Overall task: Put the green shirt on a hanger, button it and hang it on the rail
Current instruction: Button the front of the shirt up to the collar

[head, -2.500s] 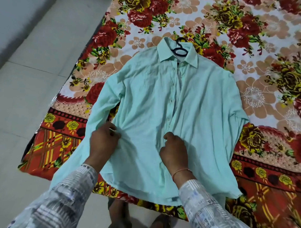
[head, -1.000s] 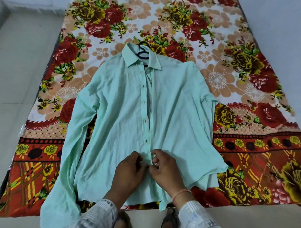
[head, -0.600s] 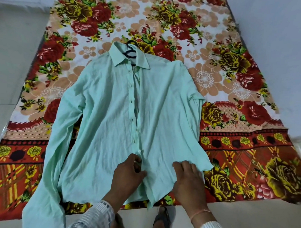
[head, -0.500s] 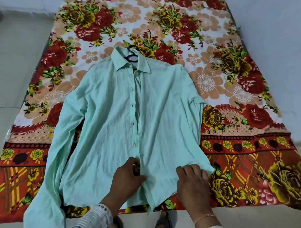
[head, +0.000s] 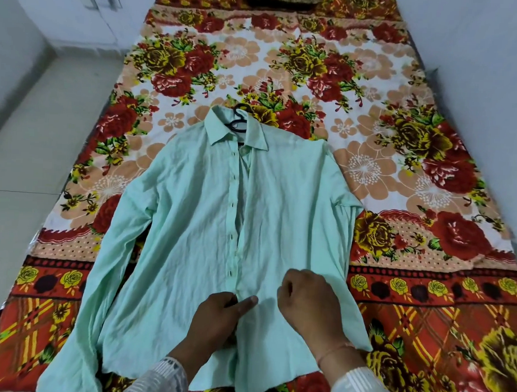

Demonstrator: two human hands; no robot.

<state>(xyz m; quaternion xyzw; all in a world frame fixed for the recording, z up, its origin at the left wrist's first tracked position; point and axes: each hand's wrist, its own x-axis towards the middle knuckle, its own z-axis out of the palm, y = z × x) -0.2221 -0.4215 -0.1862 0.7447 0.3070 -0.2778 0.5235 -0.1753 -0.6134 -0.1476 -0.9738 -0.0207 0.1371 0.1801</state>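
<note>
Green shirt [head: 192, 223] spread flat on floral bedspread [head: 369, 176], black hanger [head: 238, 121] inside the collar, far ahead of both hands. Left hand [head: 218, 314] pinched shut on the placket low on the front; right hand [head: 309, 306] just beside it, loosely curled on the other panel, grip closure on cloth not discernible. Probably fastening a lower button. Best done with both edges lined up, cloth taut, button pushed fully through its hole. Rail not in view.
</note>
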